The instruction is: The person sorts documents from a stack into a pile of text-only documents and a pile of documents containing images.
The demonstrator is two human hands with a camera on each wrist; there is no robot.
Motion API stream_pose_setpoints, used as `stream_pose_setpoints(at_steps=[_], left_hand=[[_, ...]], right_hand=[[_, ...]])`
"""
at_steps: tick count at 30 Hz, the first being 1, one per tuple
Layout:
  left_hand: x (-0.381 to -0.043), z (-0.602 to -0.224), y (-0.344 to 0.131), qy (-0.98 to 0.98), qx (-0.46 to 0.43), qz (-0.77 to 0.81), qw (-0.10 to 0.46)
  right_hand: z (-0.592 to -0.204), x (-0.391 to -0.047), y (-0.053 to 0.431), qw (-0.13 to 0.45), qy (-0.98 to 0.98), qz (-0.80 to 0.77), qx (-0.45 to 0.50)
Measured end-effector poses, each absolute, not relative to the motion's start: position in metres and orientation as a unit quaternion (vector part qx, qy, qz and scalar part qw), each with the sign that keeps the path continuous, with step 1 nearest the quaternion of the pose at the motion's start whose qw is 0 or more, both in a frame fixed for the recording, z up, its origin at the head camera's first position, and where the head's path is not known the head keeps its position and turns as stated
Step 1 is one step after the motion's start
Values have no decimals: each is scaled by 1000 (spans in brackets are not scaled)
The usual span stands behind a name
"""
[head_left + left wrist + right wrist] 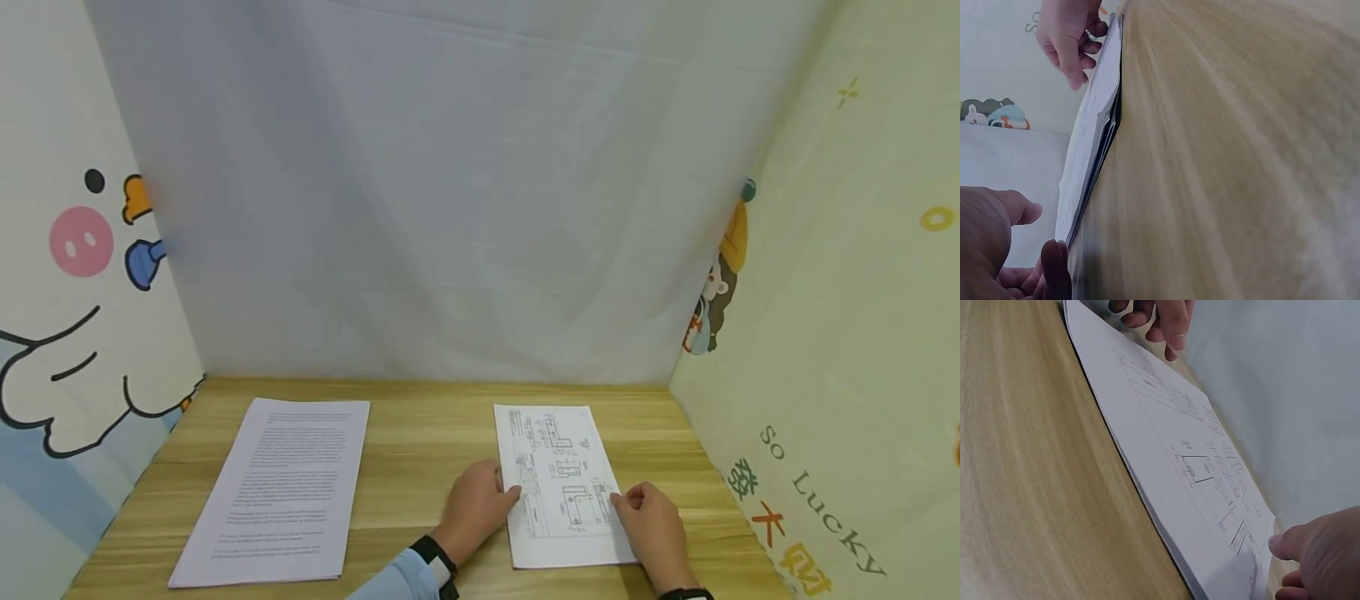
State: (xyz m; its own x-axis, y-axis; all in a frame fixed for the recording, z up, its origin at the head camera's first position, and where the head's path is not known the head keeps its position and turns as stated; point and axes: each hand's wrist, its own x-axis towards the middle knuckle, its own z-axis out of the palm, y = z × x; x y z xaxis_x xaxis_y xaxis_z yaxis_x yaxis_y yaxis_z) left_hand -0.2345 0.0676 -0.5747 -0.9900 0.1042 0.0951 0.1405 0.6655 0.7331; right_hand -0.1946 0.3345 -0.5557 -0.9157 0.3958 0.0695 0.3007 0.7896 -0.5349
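A stack of printed sheets [555, 550] with a technical drawing on top lies between the two hands. My left hand [477, 504] is at its left edge. In the left wrist view that hand's thumb [1019, 209] stands raised, apart from the paper, while its fingers [1055, 269] are right at the stack's edge. At the right edge is my right hand [654, 527], its thumb tip [1279, 542] at the paper's border and its other fingers loosely bent beside it. Several layers show along the stack's side [1107, 134], slightly uneven.
Farther left on the wooden table [420, 433] lies a thicker stack of text pages [292, 492]. A pale curtain [450, 208] hangs behind the table. Cartoon-printed panels stand at the left [45, 375] and the right [825, 333].
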Motion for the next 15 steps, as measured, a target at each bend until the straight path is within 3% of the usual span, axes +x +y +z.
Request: stream_pose_setpoints(at_steps=[8,15], left_hand=[[-231,-555,48,-912,-54,-407,20],[-239,-553,-3,-920,-13,-389,45]], right_hand=[[-550,-198,319,107,-944,272,-151],[-552,-208,270,79,-922,359,-121]])
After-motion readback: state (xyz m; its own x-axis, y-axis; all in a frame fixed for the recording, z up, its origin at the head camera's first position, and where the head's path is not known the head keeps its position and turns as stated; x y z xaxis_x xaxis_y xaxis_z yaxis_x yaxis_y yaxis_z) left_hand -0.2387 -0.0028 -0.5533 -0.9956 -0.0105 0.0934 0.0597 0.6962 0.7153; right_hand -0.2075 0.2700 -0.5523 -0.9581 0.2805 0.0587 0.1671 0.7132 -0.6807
